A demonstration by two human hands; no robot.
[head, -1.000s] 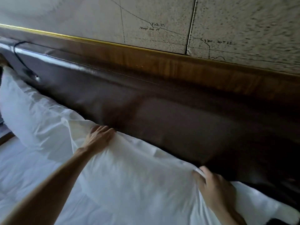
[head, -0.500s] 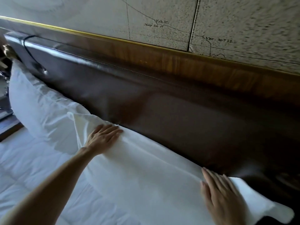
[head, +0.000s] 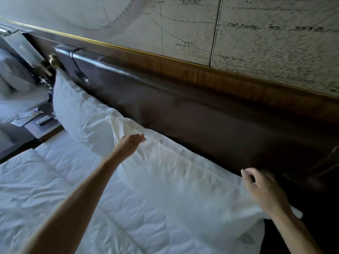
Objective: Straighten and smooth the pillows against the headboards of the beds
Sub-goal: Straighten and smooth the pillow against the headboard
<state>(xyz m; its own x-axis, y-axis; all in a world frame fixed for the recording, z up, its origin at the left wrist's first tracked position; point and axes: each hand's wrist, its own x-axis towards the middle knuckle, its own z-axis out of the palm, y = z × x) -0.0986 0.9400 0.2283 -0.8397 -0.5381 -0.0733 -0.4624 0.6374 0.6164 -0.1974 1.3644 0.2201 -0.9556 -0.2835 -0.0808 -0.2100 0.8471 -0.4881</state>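
The near pillow [head: 183, 180] leans on the headboard [head: 201, 114], overlapping a second pillow [head: 77, 110] at ten o'clock. Left hand [head: 129, 143] flat, fingers together; right hand [head: 264, 187] loosely curled, gripping nothing. Soft, light, wrinkle-prone: likely best taken by corners or top seam.

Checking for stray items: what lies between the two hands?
Only the near pillow spans from the left hand to the right hand, per the head view.
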